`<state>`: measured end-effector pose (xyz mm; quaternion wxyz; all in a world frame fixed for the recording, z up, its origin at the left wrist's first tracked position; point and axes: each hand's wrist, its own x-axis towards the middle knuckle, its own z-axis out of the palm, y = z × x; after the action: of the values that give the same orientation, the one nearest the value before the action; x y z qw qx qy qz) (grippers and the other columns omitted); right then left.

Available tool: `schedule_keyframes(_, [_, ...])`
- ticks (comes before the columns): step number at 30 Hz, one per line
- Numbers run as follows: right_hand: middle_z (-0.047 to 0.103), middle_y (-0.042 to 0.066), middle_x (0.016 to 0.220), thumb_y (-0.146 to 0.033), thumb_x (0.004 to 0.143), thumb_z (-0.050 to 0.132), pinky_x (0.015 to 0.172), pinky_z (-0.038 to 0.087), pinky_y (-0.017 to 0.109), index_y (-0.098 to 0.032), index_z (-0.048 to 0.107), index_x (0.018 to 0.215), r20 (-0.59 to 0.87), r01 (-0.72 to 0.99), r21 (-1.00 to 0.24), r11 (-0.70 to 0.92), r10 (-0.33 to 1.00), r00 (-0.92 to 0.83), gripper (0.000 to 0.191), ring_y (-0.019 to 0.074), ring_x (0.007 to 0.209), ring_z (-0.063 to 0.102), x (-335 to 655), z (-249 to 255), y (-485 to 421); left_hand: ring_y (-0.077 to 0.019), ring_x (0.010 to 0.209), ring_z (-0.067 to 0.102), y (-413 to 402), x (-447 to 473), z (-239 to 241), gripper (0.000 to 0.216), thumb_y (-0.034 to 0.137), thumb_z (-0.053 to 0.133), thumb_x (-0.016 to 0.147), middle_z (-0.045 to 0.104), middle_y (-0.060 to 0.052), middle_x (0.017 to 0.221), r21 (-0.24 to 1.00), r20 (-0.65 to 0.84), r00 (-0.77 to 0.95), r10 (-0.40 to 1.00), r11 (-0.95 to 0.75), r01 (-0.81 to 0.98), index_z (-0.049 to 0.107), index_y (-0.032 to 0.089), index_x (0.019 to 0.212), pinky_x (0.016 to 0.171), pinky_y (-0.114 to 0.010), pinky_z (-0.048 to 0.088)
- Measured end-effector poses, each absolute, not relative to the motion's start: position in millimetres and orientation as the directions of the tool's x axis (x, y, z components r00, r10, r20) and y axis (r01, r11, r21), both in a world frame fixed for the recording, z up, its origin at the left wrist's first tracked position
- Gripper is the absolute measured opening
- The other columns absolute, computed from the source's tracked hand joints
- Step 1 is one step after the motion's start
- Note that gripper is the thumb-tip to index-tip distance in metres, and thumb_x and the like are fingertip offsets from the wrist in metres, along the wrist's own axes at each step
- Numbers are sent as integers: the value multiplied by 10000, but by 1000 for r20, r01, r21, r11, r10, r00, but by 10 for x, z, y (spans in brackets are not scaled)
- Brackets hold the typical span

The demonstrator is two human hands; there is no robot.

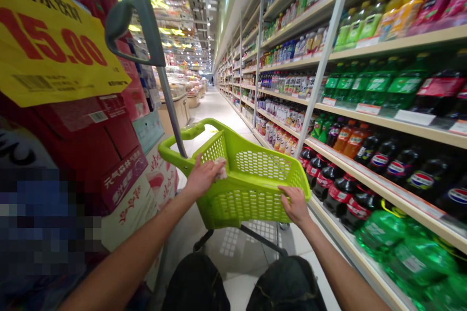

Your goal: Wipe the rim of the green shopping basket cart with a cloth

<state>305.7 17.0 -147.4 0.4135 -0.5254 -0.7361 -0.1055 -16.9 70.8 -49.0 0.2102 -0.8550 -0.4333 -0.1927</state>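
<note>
A lime-green plastic shopping cart (251, 199) stands side-on before my knees, its perforated basket showing nothing inside. My left hand (202, 176) is closed on a crumpled pale cloth (220, 167), held against the near rim by the basket's divider. Whether the cloth is fabric or paper I cannot tell. Farther right, my right hand (294, 203) grips the same rim near the basket's end, fingers curled over the edge. The cart's push handle (193, 131) is at the upper left of the basket.
Drink shelves (365, 112) line the right side, with large green bottles (412, 248) at the bottom. Stacked cartons (127, 204) and a yellow price sign (54, 39) crowd the left. A grey pole with a loop handle (156, 34) rises beside the cart. The tiled aisle (215, 102) runs ahead.
</note>
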Motion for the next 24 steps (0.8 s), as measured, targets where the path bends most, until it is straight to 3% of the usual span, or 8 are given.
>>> schedule_keyframes(5, [664,48,916,-224,784,421,802,351,355,-178,591,973,750,865,-281,416,657,-73,258,189,852,582,2983,-1505,159,-254,1160,457,662,-398,-495,393,154,333,855,581,-73,1170,-86,659,317,682,-350,933,454,262,1213,1053,-545,89])
schedule_keyframes(12, [661,51,919,-227,786,409,805,355,362,-187,596,984,739,860,-288,422,668,-80,275,196,860,581,2997,-1513,172,-208,1110,507,651,167,-706,381,127,387,830,607,-44,1136,-110,525,565,637,-607,787,485,273,1169,1056,-532,135])
schedule_keyframes(17, [664,52,930,-225,794,402,807,355,354,-179,596,978,731,845,-308,437,677,-84,271,190,872,582,3007,-1480,163,-233,1118,499,684,-347,-480,370,197,397,838,584,-62,1177,-58,658,358,662,-430,901,461,283,1192,1053,-559,12])
schedule_keyframes(21, [666,58,894,-252,785,410,795,347,363,-173,599,944,741,862,-323,391,671,-27,259,200,848,583,2933,-1486,163,-256,1160,462,657,-445,-500,354,211,387,838,575,-101,1181,46,736,155,659,-277,960,477,239,1180,1043,-572,28])
schedule_keyframes(24, [666,58,893,-258,789,411,791,349,363,-170,595,949,732,863,-314,396,680,-45,259,201,840,585,2916,-1486,158,-249,1140,482,619,-60,-674,346,175,383,840,600,-66,1150,20,663,300,685,-417,909,506,262,1152,1042,-582,58])
